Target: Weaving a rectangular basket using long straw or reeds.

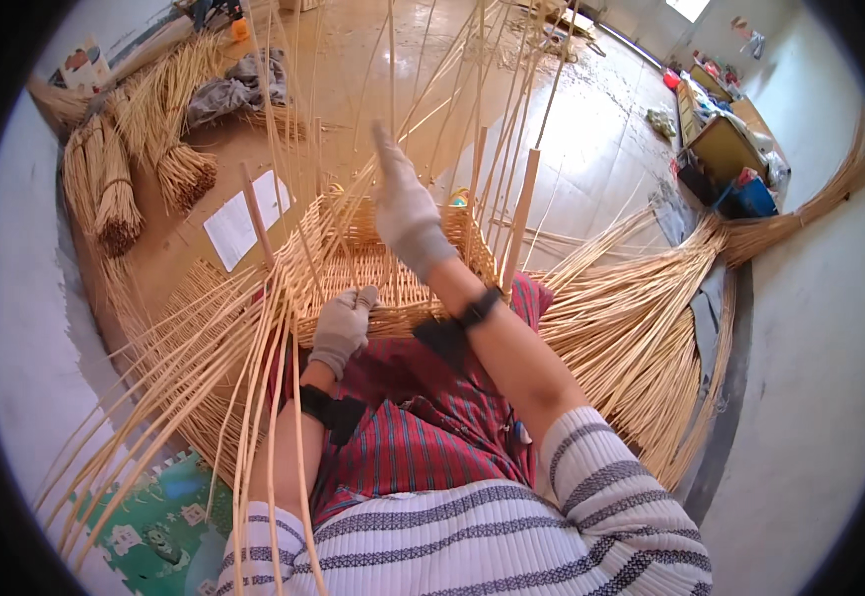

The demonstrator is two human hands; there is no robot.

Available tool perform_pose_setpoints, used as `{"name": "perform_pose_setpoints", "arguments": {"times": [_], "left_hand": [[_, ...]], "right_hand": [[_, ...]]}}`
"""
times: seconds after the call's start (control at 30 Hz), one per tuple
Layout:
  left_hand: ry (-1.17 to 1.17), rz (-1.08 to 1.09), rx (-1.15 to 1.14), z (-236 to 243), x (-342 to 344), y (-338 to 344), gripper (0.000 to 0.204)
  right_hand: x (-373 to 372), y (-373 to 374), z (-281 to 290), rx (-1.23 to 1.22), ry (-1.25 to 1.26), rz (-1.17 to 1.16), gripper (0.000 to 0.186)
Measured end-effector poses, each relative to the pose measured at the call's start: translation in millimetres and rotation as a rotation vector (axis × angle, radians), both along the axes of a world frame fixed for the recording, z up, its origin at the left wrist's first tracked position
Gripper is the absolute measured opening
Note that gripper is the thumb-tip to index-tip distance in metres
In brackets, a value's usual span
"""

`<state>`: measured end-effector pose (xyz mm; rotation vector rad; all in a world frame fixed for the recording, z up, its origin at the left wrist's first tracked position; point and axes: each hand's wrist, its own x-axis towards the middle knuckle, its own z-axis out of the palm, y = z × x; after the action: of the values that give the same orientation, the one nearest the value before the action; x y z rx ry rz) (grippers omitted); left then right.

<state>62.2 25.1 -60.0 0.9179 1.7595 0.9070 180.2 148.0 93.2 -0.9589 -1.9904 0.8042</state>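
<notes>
A half-woven wicker basket [385, 268] rests at my lap, with long upright canes rising from its walls and wooden stakes [521, 204] at its corners. My left hand [343, 326], in a pale glove, is closed on the basket's near wall, its thumb over the upper edge. Above the basket's right part, my gloved right hand [408, 211] is raised with its fingers stretched out together, away from me. Several canes pass beside and behind it; I see none gripped in it. Loose cane ends [244, 382] fan out from the basket's left side over my left forearm.
A large spread of canes [631, 333] lies at my right, against the wall. Tied cane bundles [105, 189] lie at the far left, near a white paper sheet [247, 219]. A green patterned mat [159, 526] is at lower left. A cluttered wooden box [725, 144] stands far right.
</notes>
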Motion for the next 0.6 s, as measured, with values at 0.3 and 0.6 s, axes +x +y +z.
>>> {"name": "perform_pose_setpoints", "arguments": {"times": [0.3,0.6], "left_hand": [[0.317,-0.007,0.43,38,-2,14,0.048],[0.312,0.458,0.669,64,26,15,0.047]], "right_hand": [[138,-88,-145,-0.347,0.768,-0.287,0.016],[164,-92,-105,-0.328,0.498,-0.419,0.012]]}}
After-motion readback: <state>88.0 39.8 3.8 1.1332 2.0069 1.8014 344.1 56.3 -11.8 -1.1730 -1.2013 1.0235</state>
